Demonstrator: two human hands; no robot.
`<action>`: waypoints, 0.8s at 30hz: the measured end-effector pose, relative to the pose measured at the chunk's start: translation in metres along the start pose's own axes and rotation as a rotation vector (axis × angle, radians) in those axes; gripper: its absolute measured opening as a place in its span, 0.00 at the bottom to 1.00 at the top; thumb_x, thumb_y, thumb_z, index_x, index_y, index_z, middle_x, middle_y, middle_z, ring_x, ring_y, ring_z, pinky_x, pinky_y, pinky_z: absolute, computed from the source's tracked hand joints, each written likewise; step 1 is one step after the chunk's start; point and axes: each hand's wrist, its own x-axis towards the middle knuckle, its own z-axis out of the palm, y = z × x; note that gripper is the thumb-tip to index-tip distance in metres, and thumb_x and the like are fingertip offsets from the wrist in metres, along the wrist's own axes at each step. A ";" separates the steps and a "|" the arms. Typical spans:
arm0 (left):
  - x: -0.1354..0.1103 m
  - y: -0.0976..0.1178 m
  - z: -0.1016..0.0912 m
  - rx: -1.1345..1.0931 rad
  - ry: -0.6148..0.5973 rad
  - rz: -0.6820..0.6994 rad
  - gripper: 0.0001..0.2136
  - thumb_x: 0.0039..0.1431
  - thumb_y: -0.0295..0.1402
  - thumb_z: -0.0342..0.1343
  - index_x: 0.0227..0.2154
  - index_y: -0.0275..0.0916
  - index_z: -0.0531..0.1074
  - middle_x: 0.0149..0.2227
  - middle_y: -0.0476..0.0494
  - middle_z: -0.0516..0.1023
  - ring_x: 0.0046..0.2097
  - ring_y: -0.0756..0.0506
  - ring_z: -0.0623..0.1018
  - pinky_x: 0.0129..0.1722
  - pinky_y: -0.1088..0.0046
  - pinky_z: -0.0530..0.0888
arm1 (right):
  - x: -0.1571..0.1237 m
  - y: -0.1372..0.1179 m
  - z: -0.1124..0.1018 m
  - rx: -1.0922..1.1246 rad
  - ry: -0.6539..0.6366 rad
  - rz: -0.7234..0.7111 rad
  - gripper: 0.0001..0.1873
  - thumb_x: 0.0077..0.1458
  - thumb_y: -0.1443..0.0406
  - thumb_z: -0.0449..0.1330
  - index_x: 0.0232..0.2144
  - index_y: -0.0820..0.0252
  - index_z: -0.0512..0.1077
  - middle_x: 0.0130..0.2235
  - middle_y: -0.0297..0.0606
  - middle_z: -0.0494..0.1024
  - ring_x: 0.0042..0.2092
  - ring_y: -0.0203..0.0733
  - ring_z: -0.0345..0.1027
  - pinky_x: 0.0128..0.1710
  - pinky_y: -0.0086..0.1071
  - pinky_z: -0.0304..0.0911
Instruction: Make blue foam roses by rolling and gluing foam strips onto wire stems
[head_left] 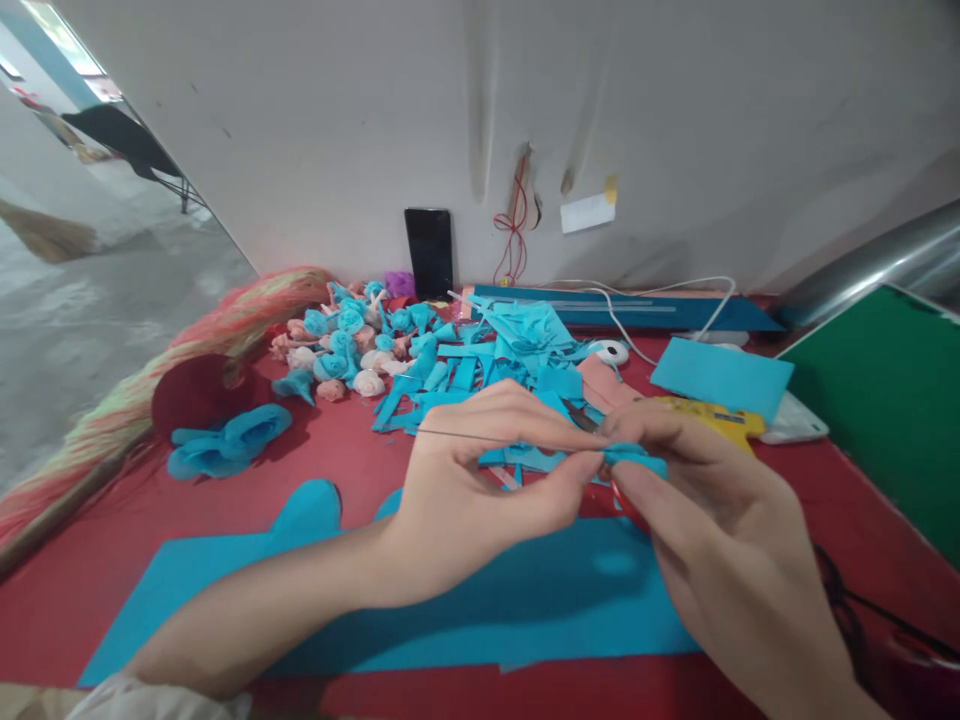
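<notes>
My left hand [480,480] is pinched shut on a thin metal wire [480,435] that runs left from my fingertips. My right hand [697,500] meets it at the wire's right end, fingers closed on a small piece of blue felt [637,458] wrapped at the wire. Both hands hover above a large blue felt sheet [480,610] lying on the red table [360,460]. Something red shows just under my right fingers, mostly hidden.
Behind the hands lies a pile of blue felt strips [510,355]. Several small blue, pink and white felt roses [345,345] sit at back left, beside a blue felt bundle [225,440]. A black phone [429,252] leans on the wall. A yellow glue gun [724,420], blue card [720,375] and green board [892,400] lie right.
</notes>
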 end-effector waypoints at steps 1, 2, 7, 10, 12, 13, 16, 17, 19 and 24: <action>0.000 0.000 0.000 0.002 -0.002 0.003 0.05 0.45 0.21 0.60 0.22 0.36 0.77 0.19 0.46 0.78 0.24 0.49 0.74 0.27 0.71 0.71 | 0.000 0.000 0.000 0.005 0.000 0.008 0.10 0.42 0.70 0.61 0.24 0.46 0.75 0.25 0.26 0.70 0.26 0.30 0.68 0.24 0.14 0.66; 0.001 0.000 0.000 0.002 -0.001 0.006 0.05 0.45 0.21 0.60 0.22 0.36 0.77 0.19 0.46 0.78 0.24 0.49 0.74 0.27 0.71 0.71 | 0.000 -0.001 0.000 0.008 -0.001 0.020 0.10 0.42 0.70 0.61 0.23 0.46 0.75 0.25 0.26 0.70 0.26 0.29 0.69 0.24 0.14 0.66; 0.000 0.000 0.001 0.005 -0.014 0.004 0.05 0.46 0.20 0.60 0.23 0.36 0.77 0.20 0.45 0.78 0.25 0.49 0.75 0.28 0.70 0.72 | 0.000 -0.004 0.001 0.039 -0.022 0.057 0.10 0.41 0.70 0.61 0.23 0.46 0.75 0.23 0.26 0.70 0.25 0.29 0.68 0.24 0.15 0.66; -0.001 0.000 0.000 0.003 -0.024 -0.007 0.05 0.45 0.20 0.61 0.23 0.36 0.77 0.21 0.45 0.78 0.25 0.48 0.75 0.27 0.70 0.72 | 0.001 -0.002 0.001 0.054 -0.009 0.093 0.08 0.42 0.68 0.62 0.24 0.46 0.75 0.25 0.28 0.70 0.25 0.31 0.67 0.22 0.16 0.65; -0.002 0.000 -0.001 0.007 -0.031 -0.007 0.05 0.44 0.21 0.61 0.24 0.37 0.77 0.22 0.45 0.78 0.26 0.48 0.75 0.27 0.70 0.73 | 0.001 -0.001 0.001 0.063 0.003 0.113 0.07 0.42 0.67 0.62 0.24 0.46 0.76 0.25 0.29 0.70 0.25 0.31 0.65 0.21 0.17 0.64; -0.002 -0.001 -0.002 0.009 -0.033 -0.004 0.05 0.44 0.21 0.61 0.24 0.38 0.77 0.22 0.46 0.78 0.26 0.48 0.75 0.27 0.70 0.73 | 0.002 -0.001 0.001 0.064 0.003 0.124 0.07 0.41 0.67 0.62 0.24 0.46 0.76 0.24 0.29 0.69 0.24 0.31 0.64 0.21 0.18 0.63; -0.001 -0.001 -0.002 0.020 -0.036 0.022 0.06 0.45 0.22 0.61 0.24 0.39 0.77 0.22 0.46 0.79 0.26 0.48 0.75 0.28 0.70 0.73 | 0.001 0.000 0.000 0.077 -0.029 0.157 0.06 0.41 0.66 0.63 0.23 0.46 0.75 0.22 0.28 0.67 0.21 0.31 0.59 0.18 0.18 0.59; -0.001 -0.001 -0.002 0.024 -0.035 0.032 0.06 0.45 0.22 0.61 0.23 0.39 0.77 0.22 0.46 0.79 0.26 0.48 0.75 0.28 0.70 0.73 | 0.000 0.000 -0.001 0.093 -0.045 0.175 0.04 0.42 0.65 0.63 0.23 0.46 0.75 0.21 0.28 0.65 0.20 0.30 0.56 0.17 0.19 0.58; -0.001 -0.001 -0.002 0.021 -0.028 0.050 0.05 0.45 0.22 0.62 0.23 0.39 0.77 0.22 0.45 0.80 0.26 0.48 0.76 0.28 0.70 0.73 | -0.002 0.001 -0.004 0.133 -0.083 0.233 0.02 0.45 0.63 0.63 0.24 0.46 0.74 0.20 0.27 0.64 0.19 0.30 0.53 0.17 0.20 0.57; -0.002 -0.002 -0.002 -0.009 -0.041 0.043 0.06 0.47 0.23 0.62 0.26 0.42 0.78 0.23 0.48 0.80 0.26 0.48 0.75 0.30 0.68 0.73 | -0.005 0.003 -0.007 0.223 -0.166 0.341 0.02 0.47 0.59 0.64 0.27 0.45 0.73 0.24 0.27 0.67 0.21 0.31 0.57 0.20 0.21 0.61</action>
